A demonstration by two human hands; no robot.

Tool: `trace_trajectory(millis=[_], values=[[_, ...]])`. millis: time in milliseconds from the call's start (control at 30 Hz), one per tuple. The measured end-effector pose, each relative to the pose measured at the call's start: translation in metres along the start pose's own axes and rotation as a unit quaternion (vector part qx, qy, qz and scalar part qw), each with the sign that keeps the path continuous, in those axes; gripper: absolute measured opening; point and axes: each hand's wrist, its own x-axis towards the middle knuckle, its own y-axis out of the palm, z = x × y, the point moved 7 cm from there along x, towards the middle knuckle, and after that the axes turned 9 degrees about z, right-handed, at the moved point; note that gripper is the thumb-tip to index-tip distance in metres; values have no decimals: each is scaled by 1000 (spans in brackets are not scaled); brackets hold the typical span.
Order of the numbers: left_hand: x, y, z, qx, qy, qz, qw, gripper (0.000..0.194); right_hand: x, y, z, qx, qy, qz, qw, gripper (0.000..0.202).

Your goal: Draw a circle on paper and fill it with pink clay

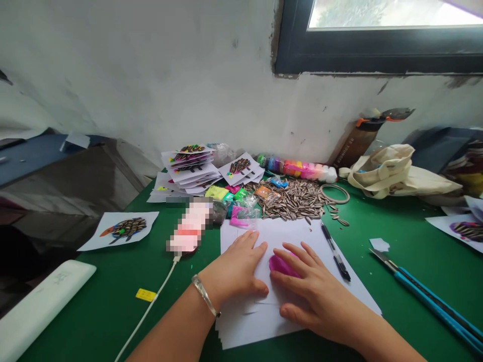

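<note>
A flat magenta patch of what looks like modelling clay (278, 266) lies on a stack of white paper (260, 327). My right hand (305, 281) rests over its right side with fingers spread, hiding part of it. Just left of the patch, my left hand (241, 266) lies on the paper, fingers stretched out and apart from the magenta. A black pen (335, 251) rests along the paper's right edge. Sunflower seeds (298, 198) are heaped behind the paper, beside small clay packets (243, 215).
Finished seed pictures (194, 168) are piled at the back left; another picture (124, 230) lies nearer. A phone (190, 226) with a white cable sits left. Rightward are a blue-handled utility knife (422, 286), a cloth bag (392, 171), a ring (335, 193) and a brown bottle (354, 138).
</note>
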Motion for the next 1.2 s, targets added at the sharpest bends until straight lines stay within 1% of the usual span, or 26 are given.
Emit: trace_trajectory(millis=[100, 267, 500, 633, 767, 933, 1100, 1200], values=[[-1, 0, 0, 8, 0, -5, 1000, 89, 1, 3, -1, -1, 3, 17, 1000, 50], [-1, 0, 0, 21, -4, 2, 1000, 92, 0, 0, 0, -6, 6, 2, 1000, 49], [-1, -1, -2, 16, -3, 3, 1000, 91, 0, 1, 0, 1, 5, 9, 1000, 45], [0, -2, -2, 17, -10, 12, 1000, 94, -2, -2, -3, -5, 13, -2, 1000, 47], [1, -2, -1, 18, -21, 25, 999, 95, -2, -3, -5, 6, 20, 18, 1000, 43], [3, -2, 0, 15, -16, 13, 1000, 92, -5, -12, -7, 17, 33, -4, 999, 43], [4, -3, 0, 2, -16, 12, 1000, 89, -6, -12, -5, 23, 33, 25, 999, 41], [3, -4, -1, 7, -27, 23, 999, 88, -6, -15, -5, 26, 33, 10, 999, 43]])
